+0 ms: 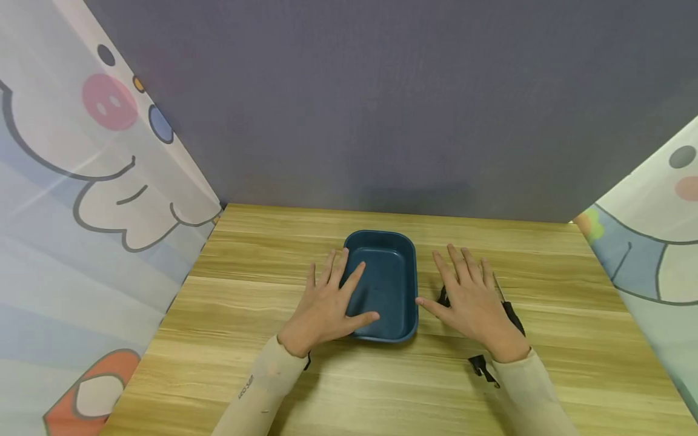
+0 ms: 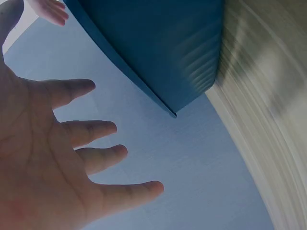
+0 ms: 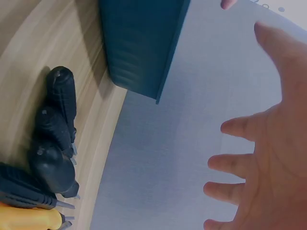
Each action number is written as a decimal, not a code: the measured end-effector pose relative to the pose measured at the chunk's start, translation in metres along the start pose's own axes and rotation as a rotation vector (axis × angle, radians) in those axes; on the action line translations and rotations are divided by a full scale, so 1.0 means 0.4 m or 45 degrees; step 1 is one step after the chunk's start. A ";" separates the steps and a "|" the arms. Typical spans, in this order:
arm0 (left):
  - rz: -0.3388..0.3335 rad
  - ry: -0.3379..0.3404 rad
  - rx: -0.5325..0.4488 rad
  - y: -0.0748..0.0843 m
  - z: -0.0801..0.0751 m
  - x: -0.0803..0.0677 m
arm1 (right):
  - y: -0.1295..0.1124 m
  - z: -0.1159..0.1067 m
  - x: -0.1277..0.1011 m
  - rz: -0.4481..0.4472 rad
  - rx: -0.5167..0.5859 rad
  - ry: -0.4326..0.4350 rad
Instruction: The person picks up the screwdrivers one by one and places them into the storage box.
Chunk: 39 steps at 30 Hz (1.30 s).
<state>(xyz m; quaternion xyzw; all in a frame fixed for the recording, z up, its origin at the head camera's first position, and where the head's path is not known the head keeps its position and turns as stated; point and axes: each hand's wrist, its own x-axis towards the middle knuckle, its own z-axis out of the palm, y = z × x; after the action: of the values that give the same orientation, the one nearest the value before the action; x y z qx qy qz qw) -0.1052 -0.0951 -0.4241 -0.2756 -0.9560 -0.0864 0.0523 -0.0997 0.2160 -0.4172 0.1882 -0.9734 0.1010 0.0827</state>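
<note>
A blue rectangular tub (image 1: pixel 384 297) with rounded corners stands upright on the wooden table, its inside bare. My left hand (image 1: pixel 322 303) is spread flat over the tub's left side, palm down, and holds nothing. To the right of the tub my right hand (image 1: pixel 471 300) hovers with fingers spread, above several screwdrivers that it partly hides. In the right wrist view these screwdrivers (image 3: pixel 61 93) have black handles and lie in a row, with a yellow-handled one (image 3: pixel 31 218) at the near end. One black handle (image 1: pixel 514 319) shows beside the right hand.
A small black object (image 1: pixel 482 368) lies near the right wrist on the wooden table (image 1: pixel 262 327). Behind the table rises a grey panel (image 1: pixel 349 109). Cartoon-printed curtains (image 1: pixel 147 272) hang at the left and right sides.
</note>
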 end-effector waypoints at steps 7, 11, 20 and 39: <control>-0.009 -0.008 -0.003 -0.008 0.003 -0.009 | 0.004 -0.019 -0.003 0.034 0.017 -0.015; -0.012 0.018 -0.022 -0.015 0.005 -0.012 | 0.010 -0.025 -0.006 0.043 0.027 -0.021; -0.091 0.070 -0.055 -0.027 0.001 -0.014 | 0.040 -0.025 -0.014 0.022 0.029 0.054; -0.103 0.265 -0.252 -0.059 0.033 -0.010 | 0.146 -0.060 -0.077 0.102 -0.075 0.043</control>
<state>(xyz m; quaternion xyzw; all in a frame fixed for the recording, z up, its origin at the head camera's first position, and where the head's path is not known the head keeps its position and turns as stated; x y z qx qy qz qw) -0.1151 -0.1145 -0.4407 -0.2304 -0.9424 -0.2104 0.1203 -0.0908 0.2853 -0.4098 0.1450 -0.9811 0.0787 0.1007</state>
